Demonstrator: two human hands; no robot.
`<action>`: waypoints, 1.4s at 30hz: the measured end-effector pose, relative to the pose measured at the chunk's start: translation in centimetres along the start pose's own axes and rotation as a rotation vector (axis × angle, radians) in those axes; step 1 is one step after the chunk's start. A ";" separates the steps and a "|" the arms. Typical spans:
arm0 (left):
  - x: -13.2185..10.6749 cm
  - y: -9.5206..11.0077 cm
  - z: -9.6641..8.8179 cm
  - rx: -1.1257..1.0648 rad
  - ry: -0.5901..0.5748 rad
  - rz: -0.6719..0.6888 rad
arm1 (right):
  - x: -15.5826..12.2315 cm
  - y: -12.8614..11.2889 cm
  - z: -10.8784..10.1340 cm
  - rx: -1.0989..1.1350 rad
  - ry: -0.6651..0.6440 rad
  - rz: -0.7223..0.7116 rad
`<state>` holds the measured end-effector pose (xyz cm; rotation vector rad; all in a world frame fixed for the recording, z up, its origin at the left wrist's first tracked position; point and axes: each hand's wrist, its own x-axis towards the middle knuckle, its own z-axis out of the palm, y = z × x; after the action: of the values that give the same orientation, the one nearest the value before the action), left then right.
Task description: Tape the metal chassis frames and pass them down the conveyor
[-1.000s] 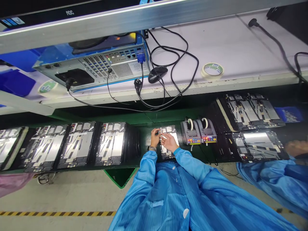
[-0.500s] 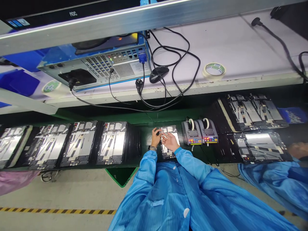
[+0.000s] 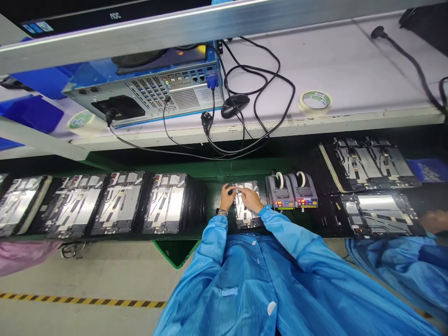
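A metal-backed panel (image 3: pixel 247 215) lies on the green conveyor belt (image 3: pixel 213 196) straight in front of me. My left hand (image 3: pixel 227 196) is closed at the panel's upper left corner, pinching a small dark part that I cannot name. My right hand (image 3: pixel 250 198) lies palm down on the upper half of the panel, fingers pressed against its surface close to the left hand's fingertips. Both arms wear blue sleeves, and a watch sits on my left wrist.
Several like panels (image 3: pixel 164 209) line the belt to the left. Two tape dispensers (image 3: pixel 291 190) stand just right of my hands, with more panels (image 3: pixel 380 213) beyond. Another person's blue sleeve (image 3: pixel 395 266) is at far right. Above, a shelf holds a computer case (image 3: pixel 150 93), mouse (image 3: pixel 234 106), cables, tape roll (image 3: pixel 315 100).
My right hand has turned from palm up to palm down and dropped onto the panel. The left hand keeps its pinch at the corner. The view has shifted slightly.
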<state>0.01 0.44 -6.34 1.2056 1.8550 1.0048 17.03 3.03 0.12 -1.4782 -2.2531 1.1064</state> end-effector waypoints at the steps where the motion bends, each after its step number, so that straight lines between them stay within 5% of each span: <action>1: 0.0 0.0 0.0 0.004 -0.001 0.000 | 0.3 -0.1 -0.5 -0.155 -0.062 -0.052; 4: 0.0 0.1 0.0 0.014 -0.006 0.008 | 0.9 -0.3 -1.2 -0.457 -0.221 -0.133; 8: 0.1 0.1 0.0 0.025 -0.008 0.014 | 0.6 -0.5 -1.2 -0.628 -0.246 -0.207; 17: 0.7 0.4 -0.8 0.128 -0.071 0.071 | 0.9 -0.5 -2.3 -0.586 -0.280 -0.209; 20: 1.2 1.1 -0.9 0.184 -0.071 0.117 | -0.3 0.1 -2.1 -0.427 -0.130 -0.097; 24: 1.5 1.8 -1.2 0.188 -0.086 0.161 | -4.2 2.2 0.0 -0.175 0.275 0.077; 26: 0.3 1.7 -1.0 0.117 -0.028 0.139 | -6.1 3.7 1.3 -0.039 0.356 0.160; 29: -3.7 0.8 0.4 -0.014 0.083 -0.018 | -7.6 5.8 2.7 0.260 0.310 0.295; 35: -11.3 1.6 3.8 -0.187 -0.002 -0.207 | -8.8 5.9 2.0 0.682 0.246 0.355; 39: -13.1 3.9 2.0 -0.226 0.048 -0.266 | -11.2 3.3 1.0 0.691 0.227 0.339; 42: -15.7 5.2 -1.9 -0.156 0.082 -0.236 | -13.9 0.5 0.1 0.803 0.078 0.279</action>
<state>5.54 -13.27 1.21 0.8440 1.8908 1.0568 23.77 -8.84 2.52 -1.4298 -1.2883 1.7145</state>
